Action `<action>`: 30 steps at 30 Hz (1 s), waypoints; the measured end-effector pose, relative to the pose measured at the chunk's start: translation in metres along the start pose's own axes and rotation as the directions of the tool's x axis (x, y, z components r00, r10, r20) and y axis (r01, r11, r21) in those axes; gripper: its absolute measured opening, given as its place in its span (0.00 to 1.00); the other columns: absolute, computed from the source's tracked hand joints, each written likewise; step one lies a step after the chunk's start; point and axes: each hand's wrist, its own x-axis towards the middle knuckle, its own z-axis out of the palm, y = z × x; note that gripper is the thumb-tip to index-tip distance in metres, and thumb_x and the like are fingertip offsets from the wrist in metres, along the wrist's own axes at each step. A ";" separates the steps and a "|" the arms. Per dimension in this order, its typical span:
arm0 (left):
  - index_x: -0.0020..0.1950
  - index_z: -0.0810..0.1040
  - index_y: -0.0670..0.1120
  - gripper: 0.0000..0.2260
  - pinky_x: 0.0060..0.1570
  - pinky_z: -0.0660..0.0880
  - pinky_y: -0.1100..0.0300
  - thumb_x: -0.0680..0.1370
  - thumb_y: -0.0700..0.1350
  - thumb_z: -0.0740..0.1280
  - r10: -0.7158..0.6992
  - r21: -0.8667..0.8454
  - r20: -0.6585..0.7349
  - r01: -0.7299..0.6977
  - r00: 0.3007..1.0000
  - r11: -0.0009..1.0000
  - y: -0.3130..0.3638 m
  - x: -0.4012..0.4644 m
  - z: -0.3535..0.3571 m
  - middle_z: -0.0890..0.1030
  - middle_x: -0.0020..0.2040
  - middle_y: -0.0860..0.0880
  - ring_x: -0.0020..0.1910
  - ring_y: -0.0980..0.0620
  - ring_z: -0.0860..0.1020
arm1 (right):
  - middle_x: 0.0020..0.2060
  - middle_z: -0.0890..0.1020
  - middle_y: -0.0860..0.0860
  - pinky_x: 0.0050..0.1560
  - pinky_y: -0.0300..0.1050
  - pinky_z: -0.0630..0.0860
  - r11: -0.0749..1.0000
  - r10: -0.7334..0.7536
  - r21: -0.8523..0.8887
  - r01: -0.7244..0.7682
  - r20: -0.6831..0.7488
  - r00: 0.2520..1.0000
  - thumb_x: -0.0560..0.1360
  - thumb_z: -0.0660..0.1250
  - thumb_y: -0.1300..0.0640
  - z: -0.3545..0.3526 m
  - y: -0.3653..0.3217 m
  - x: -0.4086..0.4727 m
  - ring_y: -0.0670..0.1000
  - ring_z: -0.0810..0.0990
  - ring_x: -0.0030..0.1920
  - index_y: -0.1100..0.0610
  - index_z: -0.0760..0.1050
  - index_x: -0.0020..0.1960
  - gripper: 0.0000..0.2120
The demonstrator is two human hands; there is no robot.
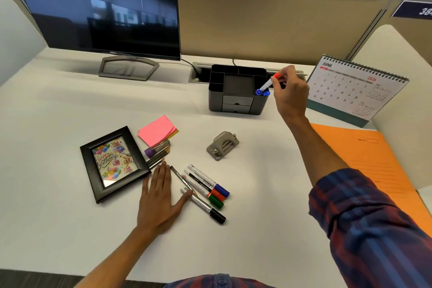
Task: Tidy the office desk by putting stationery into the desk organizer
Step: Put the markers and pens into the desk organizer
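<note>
Head view: nearest us, at 6 o'clock, our left hand (161, 196) lies flat on the desk (58, 229), fingers straight and spread wide, holding nothing. Its thumb touches the markers (205, 190), which lie in a loose row just at 3 o'clock of the hand, caps blue, red, green and black, with a thin pen (181, 179) across them. At 9 o'clock of the hand a black photo frame (114, 163) lies flat. Just beyond the fingertips, at 12 o'clock, sits a bundle of pencils (157, 153), and past that a pink pad of sticky notes (157, 130). A grey hole punch (222, 145) sits near mid-desk, well apart from both hands. At 3 o'clock an orange folder (369, 159) lies on the desk.

Farther off, at 12 o'clock, stands the black organizer (236, 100). Our right hand (289, 91) pinches a marker (266, 85) by its orange end; the marker is tilted, its blue end down over the organizer's right front compartment. We cannot tell whether it touches the organizer. Beyond stand a calendar (355, 89) at 2 o'clock and a monitor (105, 7) at 10 o'clock.
</note>
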 end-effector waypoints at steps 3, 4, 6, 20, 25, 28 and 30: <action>0.80 0.46 0.45 0.43 0.77 0.44 0.51 0.76 0.73 0.43 -0.001 0.010 0.006 0.001 1.000 1.000 0.000 0.000 -0.001 0.44 0.80 0.51 0.78 0.56 0.41 | 0.41 0.84 0.55 0.42 0.49 0.80 0.999 0.014 -0.054 -0.009 0.090 0.996 0.77 0.68 0.55 0.012 0.005 -0.005 0.55 0.83 0.41 0.58 0.76 0.51 0.07; 0.80 0.46 0.45 0.43 0.77 0.44 0.50 0.76 0.73 0.44 0.000 0.007 0.002 0.000 1.000 1.000 0.000 0.000 -0.001 0.44 0.80 0.51 0.78 0.56 0.42 | 0.42 0.84 0.55 0.43 0.50 0.80 0.997 0.036 -0.066 -0.029 0.114 0.993 0.78 0.67 0.55 0.015 0.007 -0.006 0.55 0.83 0.42 0.58 0.77 0.52 0.07; 0.80 0.46 0.45 0.43 0.77 0.44 0.50 0.76 0.73 0.44 -0.002 0.002 0.002 0.002 1.000 1.000 0.000 0.000 -0.001 0.44 0.80 0.51 0.78 0.56 0.42 | 0.47 0.85 0.55 0.47 0.48 0.80 0.995 0.072 -0.084 -0.060 0.153 0.986 0.78 0.66 0.55 0.020 0.009 -0.008 0.55 0.83 0.47 0.58 0.79 0.55 0.09; 0.80 0.47 0.44 0.43 0.77 0.44 0.51 0.76 0.73 0.43 -0.002 0.017 0.004 0.002 1.000 1.000 0.000 0.001 0.000 0.45 0.80 0.50 0.79 0.54 0.44 | 0.45 0.85 0.55 0.41 0.37 0.71 0.997 0.077 -0.030 -0.073 0.208 0.975 0.76 0.68 0.56 0.019 -0.009 -0.072 0.53 0.82 0.41 0.60 0.82 0.50 0.08; 0.80 0.48 0.44 0.43 0.77 0.45 0.50 0.76 0.74 0.43 -0.002 0.009 0.000 0.002 1.000 1.000 0.000 0.001 -0.001 0.46 0.80 0.50 0.79 0.54 0.45 | 0.47 0.85 0.54 0.41 0.36 0.71 0.998 0.064 -0.004 -0.067 0.331 0.941 0.75 0.68 0.56 0.020 -0.023 -0.120 0.52 0.83 0.42 0.59 0.82 0.51 0.08; 0.80 0.47 0.44 0.43 0.77 0.45 0.50 0.75 0.74 0.43 0.000 0.006 0.001 0.000 1.000 1.000 0.001 0.001 -0.001 0.46 0.80 0.50 0.79 0.54 0.44 | 0.47 0.85 0.51 0.40 0.37 0.73 0.998 0.047 0.009 -0.057 0.430 0.901 0.76 0.68 0.54 0.017 -0.030 -0.144 0.51 0.82 0.42 0.57 0.82 0.51 0.08; 0.80 0.47 0.44 0.43 0.77 0.45 0.50 0.75 0.74 0.43 0.000 0.004 -0.002 0.000 1.000 1.000 0.001 0.000 -0.001 0.46 0.80 0.50 0.79 0.54 0.44 | 0.43 0.84 0.49 0.39 0.41 0.74 0.998 0.060 0.000 -0.070 0.512 0.857 0.75 0.67 0.52 0.015 -0.035 -0.158 0.50 0.81 0.40 0.54 0.81 0.47 0.07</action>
